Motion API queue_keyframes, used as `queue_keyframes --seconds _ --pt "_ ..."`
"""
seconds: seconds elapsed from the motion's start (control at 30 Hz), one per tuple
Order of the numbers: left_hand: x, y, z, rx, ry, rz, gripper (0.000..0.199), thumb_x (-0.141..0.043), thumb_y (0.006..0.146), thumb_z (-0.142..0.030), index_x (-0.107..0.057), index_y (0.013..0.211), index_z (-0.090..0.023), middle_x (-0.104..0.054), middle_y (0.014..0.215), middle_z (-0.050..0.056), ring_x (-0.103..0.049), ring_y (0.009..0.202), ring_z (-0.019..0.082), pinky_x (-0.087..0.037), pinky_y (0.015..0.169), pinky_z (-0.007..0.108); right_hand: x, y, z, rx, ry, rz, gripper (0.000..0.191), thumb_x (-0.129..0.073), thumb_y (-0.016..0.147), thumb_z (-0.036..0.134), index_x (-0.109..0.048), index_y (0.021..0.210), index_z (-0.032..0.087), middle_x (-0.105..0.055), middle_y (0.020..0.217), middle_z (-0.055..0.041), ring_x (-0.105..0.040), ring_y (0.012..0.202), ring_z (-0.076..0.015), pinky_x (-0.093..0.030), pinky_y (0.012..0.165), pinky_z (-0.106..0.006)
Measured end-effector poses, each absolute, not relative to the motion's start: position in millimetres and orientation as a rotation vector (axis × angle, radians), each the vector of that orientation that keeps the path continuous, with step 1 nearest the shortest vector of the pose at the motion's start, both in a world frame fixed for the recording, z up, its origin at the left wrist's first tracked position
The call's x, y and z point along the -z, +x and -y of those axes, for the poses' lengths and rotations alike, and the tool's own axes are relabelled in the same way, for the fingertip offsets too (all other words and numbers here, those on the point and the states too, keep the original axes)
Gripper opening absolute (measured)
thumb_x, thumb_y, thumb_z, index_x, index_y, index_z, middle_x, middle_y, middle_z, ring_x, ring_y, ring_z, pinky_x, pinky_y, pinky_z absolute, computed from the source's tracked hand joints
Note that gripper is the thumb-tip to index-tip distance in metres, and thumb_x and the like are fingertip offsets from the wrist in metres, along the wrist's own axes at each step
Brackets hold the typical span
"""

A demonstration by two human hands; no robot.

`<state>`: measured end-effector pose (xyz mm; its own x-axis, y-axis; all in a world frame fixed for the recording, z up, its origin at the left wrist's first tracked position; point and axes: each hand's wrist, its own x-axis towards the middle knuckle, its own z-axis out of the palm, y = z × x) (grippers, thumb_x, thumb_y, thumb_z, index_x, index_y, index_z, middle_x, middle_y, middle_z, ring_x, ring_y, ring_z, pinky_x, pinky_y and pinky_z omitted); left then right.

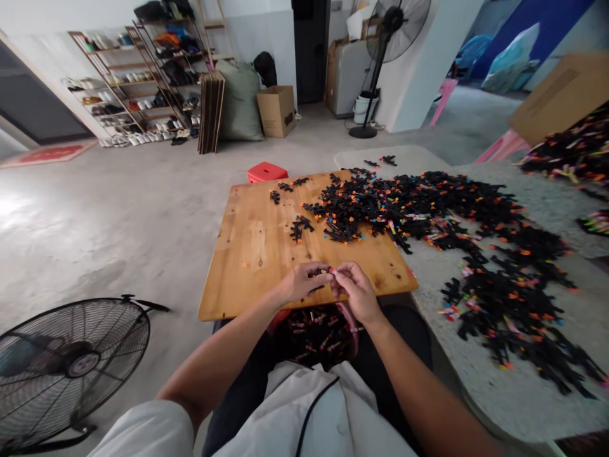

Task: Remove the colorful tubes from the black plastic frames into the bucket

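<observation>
Over the near edge of the wooden board (257,273), my two hands meet fingertip to fingertip. My left hand (304,282) is closed around a small black toy gun (316,289), most of it covered by the fingers. A reddish tip shows at its right end, where my right hand (356,291) pinches with thumb and forefinger. Whether the right fingers hold a separate small part cannot be made out. Several similar black toy guns (301,227) with orange tips lie on the board ahead of my hands, beside a large pile (352,203) of them.
More black toy guns (509,298) cover the stone-like table (499,406) on the right. Below the board, between my knees, is a container with a pink rim (353,336), holding dark, colourful pieces. A floor fan (80,365) stands at left, a red stool (267,171) beyond the board.
</observation>
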<state>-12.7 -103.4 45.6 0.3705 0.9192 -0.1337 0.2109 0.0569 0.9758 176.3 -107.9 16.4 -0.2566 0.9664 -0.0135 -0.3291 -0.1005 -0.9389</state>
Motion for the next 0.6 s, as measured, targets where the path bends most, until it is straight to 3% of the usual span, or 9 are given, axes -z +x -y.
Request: queue_keyframes --seconds 0.13,0.37,0.6 --pt "-44 -12 105 -0.803 1.447 -1.126 0.047 -0.074 0.087 -0.054 -0.078 0.109 -0.012 -0.062 0.068 -0.001 -0.043 0.053 0.007 -0.034 0.048 0.019 -19 179 108 -1.577 -0.857 1.019 0.029 -0.075 0.088 0.044 -0.061 0.103 0.023 -0.066 0.073 0.0029 -0.058 0.055 -0.0124 -0.048 0.05 -0.025" --pt "-55 -10 111 -0.838 1.652 -1.18 0.032 -0.072 0.089 -0.041 -0.081 0.106 -0.015 -0.077 0.089 0.005 -0.065 0.075 0.014 -0.047 0.067 0.021 -23 186 108 -1.517 -0.914 1.174 0.028 -0.074 0.09 0.046 -0.065 0.1 0.022 -0.066 0.071 0.002 -0.058 0.054 -0.0126 -0.049 0.052 -0.026" --pt "-77 -8 118 -0.718 1.845 -1.293 0.025 -0.068 0.089 -0.034 -0.083 0.103 -0.019 -0.076 0.08 0.001 -0.065 0.075 0.014 -0.043 0.063 0.017 -30 195 108 -1.449 -0.987 1.343 0.031 -0.072 0.091 0.049 -0.067 0.101 0.02 -0.065 0.069 0.0013 -0.06 0.056 -0.0139 -0.051 0.053 -0.027"
